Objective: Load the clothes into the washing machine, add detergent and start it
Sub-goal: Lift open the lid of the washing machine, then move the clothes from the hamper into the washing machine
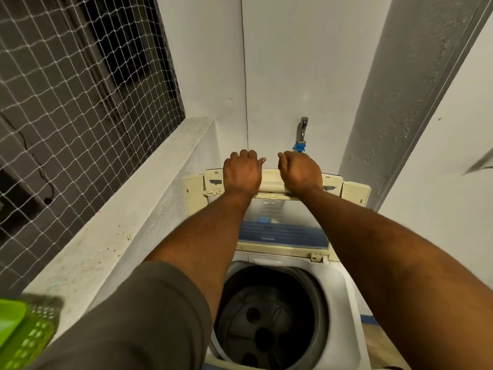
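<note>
gripping the top edge of the folded, upright lid (277, 184) with left hand (241, 173) and right hand (300, 172), curling fingers over its far side, keeping hands side by side. standing over washing machine (340, 284), looking into open drum (266, 316) lying below and nearer than the hands. noting green basket (24, 335) at lower left, tap (302, 129) just beyond right hand.

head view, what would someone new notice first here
In the middle, the left hand and right hand grip the top edge of the raised cream plastic lid. Below it gapes the dark round washer drum, no clothes visible inside. A lime green perforated plastic basket sits at bottom left.
</note>
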